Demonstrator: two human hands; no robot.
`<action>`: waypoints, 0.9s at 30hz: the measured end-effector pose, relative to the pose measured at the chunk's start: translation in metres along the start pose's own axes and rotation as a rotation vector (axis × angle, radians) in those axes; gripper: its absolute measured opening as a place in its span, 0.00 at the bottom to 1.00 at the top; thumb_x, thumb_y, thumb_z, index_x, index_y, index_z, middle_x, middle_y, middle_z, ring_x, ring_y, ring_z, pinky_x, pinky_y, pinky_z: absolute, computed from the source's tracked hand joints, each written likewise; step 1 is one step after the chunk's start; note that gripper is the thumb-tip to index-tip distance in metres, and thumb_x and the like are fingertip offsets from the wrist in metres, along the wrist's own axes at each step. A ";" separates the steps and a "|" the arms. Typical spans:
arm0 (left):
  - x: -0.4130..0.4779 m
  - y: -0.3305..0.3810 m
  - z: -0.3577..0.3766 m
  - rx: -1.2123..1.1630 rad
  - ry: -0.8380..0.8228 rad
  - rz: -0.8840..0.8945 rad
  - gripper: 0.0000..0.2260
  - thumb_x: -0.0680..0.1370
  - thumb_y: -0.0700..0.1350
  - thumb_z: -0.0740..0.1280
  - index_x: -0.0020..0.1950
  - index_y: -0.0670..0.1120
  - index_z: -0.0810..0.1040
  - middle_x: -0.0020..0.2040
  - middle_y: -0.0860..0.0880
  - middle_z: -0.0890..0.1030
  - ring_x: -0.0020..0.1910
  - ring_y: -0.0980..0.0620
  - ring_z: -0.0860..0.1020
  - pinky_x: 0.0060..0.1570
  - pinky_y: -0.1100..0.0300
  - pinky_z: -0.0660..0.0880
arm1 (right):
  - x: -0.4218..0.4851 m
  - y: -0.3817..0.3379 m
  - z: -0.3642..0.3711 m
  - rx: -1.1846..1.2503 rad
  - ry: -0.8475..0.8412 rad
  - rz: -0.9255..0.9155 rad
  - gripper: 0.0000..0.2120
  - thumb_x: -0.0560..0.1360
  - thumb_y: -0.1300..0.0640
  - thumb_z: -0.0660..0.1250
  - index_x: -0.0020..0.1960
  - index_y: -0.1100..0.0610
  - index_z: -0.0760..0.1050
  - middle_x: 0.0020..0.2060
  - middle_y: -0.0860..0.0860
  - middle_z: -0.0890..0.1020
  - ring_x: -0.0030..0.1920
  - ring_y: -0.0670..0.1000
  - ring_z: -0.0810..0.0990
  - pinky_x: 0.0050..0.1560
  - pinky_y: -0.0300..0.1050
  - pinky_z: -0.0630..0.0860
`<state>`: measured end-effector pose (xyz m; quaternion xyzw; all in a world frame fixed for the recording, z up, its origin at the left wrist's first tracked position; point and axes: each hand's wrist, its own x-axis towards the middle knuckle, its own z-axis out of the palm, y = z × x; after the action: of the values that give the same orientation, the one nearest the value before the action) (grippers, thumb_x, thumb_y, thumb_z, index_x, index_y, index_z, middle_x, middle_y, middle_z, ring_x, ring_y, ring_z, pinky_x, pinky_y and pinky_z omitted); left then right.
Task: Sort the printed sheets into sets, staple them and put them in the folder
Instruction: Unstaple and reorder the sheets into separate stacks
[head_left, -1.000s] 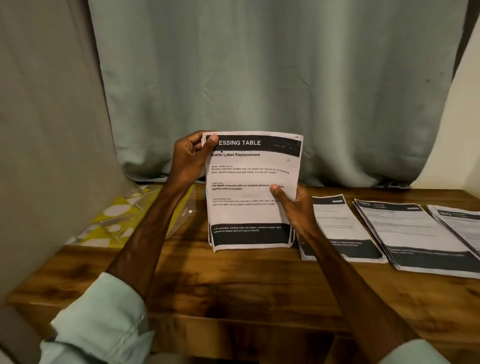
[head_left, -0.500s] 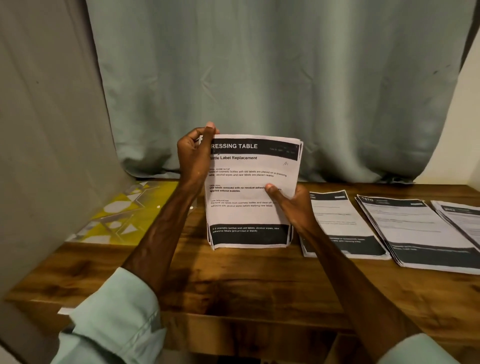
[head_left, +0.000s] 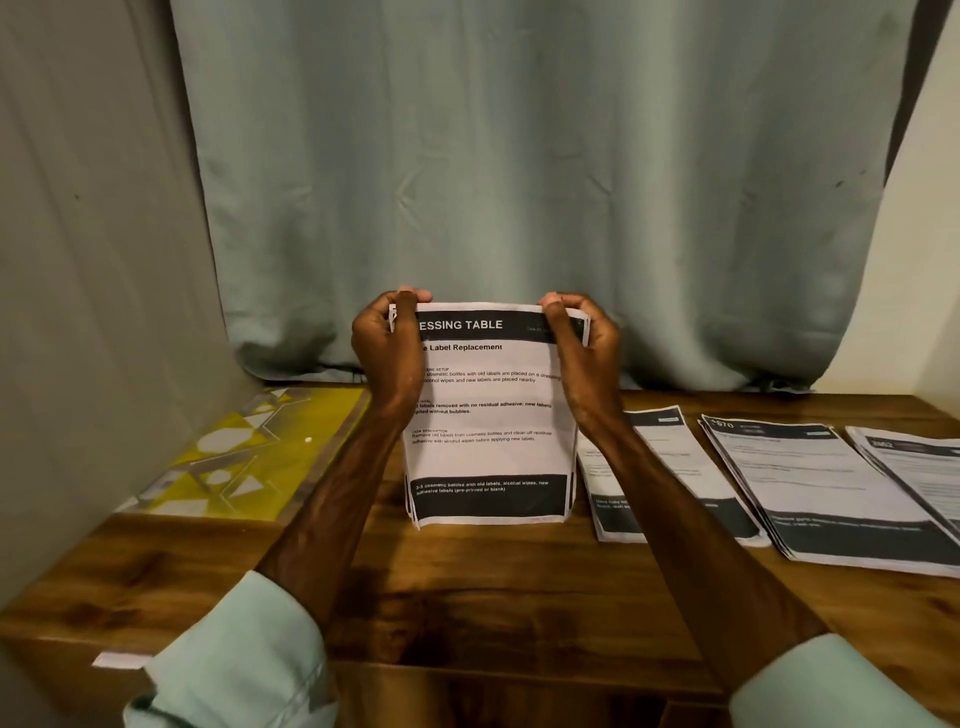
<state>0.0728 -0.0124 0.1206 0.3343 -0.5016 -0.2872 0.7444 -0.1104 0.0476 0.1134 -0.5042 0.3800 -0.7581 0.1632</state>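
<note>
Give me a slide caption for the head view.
Left hand and right hand pinch the top corners of a printed set upright on the table.

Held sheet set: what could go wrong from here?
1. The sheet set looks fanned at its lower left, so stapling may bind it crooked.
2. The left hand and right hand pinch only its top corners; it could bow or slip on the table.
3. The right forearm crosses the nearest pile and might scuff it.

Pale green curtain (head_left: 519, 156), brown wooden table (head_left: 467, 597)
</note>
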 end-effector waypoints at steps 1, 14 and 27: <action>-0.001 0.000 0.000 0.005 0.005 0.005 0.11 0.82 0.46 0.66 0.50 0.42 0.85 0.43 0.43 0.86 0.41 0.46 0.85 0.39 0.58 0.80 | 0.000 0.001 0.001 0.000 0.024 0.005 0.10 0.81 0.55 0.67 0.50 0.63 0.78 0.39 0.51 0.83 0.38 0.45 0.83 0.39 0.38 0.78; -0.002 -0.001 0.003 0.010 0.034 0.016 0.11 0.81 0.47 0.66 0.50 0.41 0.85 0.42 0.43 0.86 0.41 0.46 0.85 0.41 0.55 0.82 | 0.003 0.004 0.009 -0.055 0.219 0.030 0.11 0.81 0.59 0.63 0.47 0.61 0.82 0.39 0.55 0.85 0.37 0.47 0.84 0.36 0.39 0.79; -0.001 -0.005 0.003 0.079 0.016 0.060 0.15 0.83 0.51 0.63 0.44 0.43 0.83 0.38 0.45 0.85 0.38 0.48 0.85 0.40 0.55 0.82 | 0.008 0.009 0.005 -0.202 0.142 0.035 0.22 0.84 0.46 0.59 0.40 0.60 0.78 0.35 0.53 0.84 0.37 0.49 0.84 0.41 0.44 0.81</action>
<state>0.0697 -0.0154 0.1175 0.3507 -0.5164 -0.2420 0.7428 -0.1109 0.0348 0.1134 -0.4562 0.4736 -0.7470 0.0976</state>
